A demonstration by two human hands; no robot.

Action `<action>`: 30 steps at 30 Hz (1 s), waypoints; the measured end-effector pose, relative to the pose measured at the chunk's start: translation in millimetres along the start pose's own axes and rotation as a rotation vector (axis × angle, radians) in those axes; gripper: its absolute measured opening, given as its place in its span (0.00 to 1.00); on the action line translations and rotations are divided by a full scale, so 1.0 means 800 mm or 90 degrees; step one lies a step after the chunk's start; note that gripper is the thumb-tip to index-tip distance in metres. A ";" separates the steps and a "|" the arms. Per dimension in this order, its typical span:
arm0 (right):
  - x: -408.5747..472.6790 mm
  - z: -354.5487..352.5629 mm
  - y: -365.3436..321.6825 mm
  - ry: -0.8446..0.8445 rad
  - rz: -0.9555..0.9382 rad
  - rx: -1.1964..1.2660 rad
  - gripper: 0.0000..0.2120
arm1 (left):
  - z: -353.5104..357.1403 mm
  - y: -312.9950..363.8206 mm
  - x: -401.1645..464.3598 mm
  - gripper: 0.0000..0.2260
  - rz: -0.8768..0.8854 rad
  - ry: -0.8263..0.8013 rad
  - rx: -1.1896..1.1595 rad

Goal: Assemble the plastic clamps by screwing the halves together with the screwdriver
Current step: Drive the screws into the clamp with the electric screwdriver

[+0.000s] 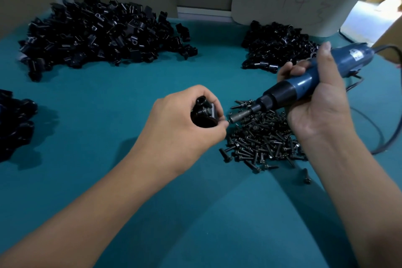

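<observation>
Left hand [185,124] grips one black plastic clamp [204,115], fingers curled round it, just left of the screw heap [261,137], likely to steady the halves. Right hand [315,98] wraps the blue electric screwdriver [304,85] above the heap; its metal socket tip angles down toward the clamp, near the left fingertips. Screws: dark, flanged, glossy. Larger clamp piles lie beyond the heap on the teal felt-like worktop [130,180].

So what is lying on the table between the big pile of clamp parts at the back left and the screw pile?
In the head view, only bare green table lies between the big pile and the screw pile; the left hand hovers nearby, gripping a clamp.
</observation>
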State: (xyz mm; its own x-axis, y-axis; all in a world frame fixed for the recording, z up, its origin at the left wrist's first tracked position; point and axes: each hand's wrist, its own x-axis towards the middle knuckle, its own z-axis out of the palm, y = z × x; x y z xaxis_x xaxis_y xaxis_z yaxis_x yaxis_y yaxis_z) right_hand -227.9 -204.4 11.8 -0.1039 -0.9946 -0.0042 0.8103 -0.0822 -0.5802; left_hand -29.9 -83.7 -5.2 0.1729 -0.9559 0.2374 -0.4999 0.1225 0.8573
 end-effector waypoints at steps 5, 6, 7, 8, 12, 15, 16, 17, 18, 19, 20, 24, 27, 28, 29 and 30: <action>-0.001 0.002 0.000 -0.034 -0.002 -0.013 0.12 | 0.003 -0.002 0.008 0.07 -0.075 -0.036 -0.085; -0.001 0.002 0.000 -0.042 0.001 -0.013 0.12 | 0.003 -0.002 0.009 0.07 -0.096 -0.054 -0.109; -0.002 0.002 0.000 -0.052 0.002 -0.015 0.12 | 0.003 -0.003 0.009 0.07 -0.121 -0.075 -0.143; -0.003 0.003 -0.001 -0.064 0.003 -0.018 0.12 | 0.002 -0.004 0.010 0.07 -0.145 -0.094 -0.178; -0.004 0.005 -0.004 -0.105 0.000 -0.019 0.14 | 0.002 -0.009 0.012 0.07 -0.175 -0.090 -0.221; -0.003 0.004 -0.005 -0.104 0.020 0.011 0.13 | 0.006 -0.011 0.012 0.07 -0.153 -0.030 -0.225; -0.002 0.002 -0.004 -0.101 0.037 0.033 0.12 | 0.006 -0.011 0.012 0.07 -0.143 -0.005 -0.232; -0.002 -0.002 -0.003 -0.100 0.061 0.063 0.12 | 0.006 -0.012 0.013 0.07 -0.132 0.025 -0.239; -0.003 -0.006 -0.001 -0.098 0.091 0.097 0.13 | 0.005 -0.014 0.014 0.07 -0.116 0.058 -0.237; -0.003 -0.010 0.000 -0.097 0.119 0.127 0.16 | 0.003 -0.015 0.015 0.07 -0.098 0.090 -0.225; -0.003 -0.014 0.003 -0.099 0.144 0.146 0.18 | 0.000 -0.016 0.016 0.07 -0.083 0.120 -0.213; -0.003 -0.012 0.013 -0.126 0.205 0.166 0.13 | -0.009 -0.024 0.021 0.06 -0.084 0.187 -0.268; -0.001 -0.007 0.016 -0.122 0.201 0.174 0.09 | -0.015 -0.026 0.024 0.06 -0.089 0.197 -0.280; 0.000 -0.006 0.016 -0.116 0.195 0.182 0.09 | -0.016 -0.026 0.025 0.07 -0.087 0.194 -0.283; -0.001 -0.005 0.016 -0.106 0.188 0.190 0.10 | -0.016 -0.026 0.026 0.07 -0.084 0.188 -0.285; -0.001 -0.004 0.015 -0.095 0.182 0.196 0.10 | -0.015 -0.026 0.026 0.08 -0.079 0.181 -0.285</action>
State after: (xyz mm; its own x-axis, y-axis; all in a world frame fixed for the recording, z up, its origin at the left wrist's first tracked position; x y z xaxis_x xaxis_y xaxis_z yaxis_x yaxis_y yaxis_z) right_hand -220.0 -204.2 2.1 0.2144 -0.9767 0.0013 0.9310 0.2040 -0.3026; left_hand -5.6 -103.1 -12.1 0.4619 -0.8677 0.1835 -0.0612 0.1752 0.9826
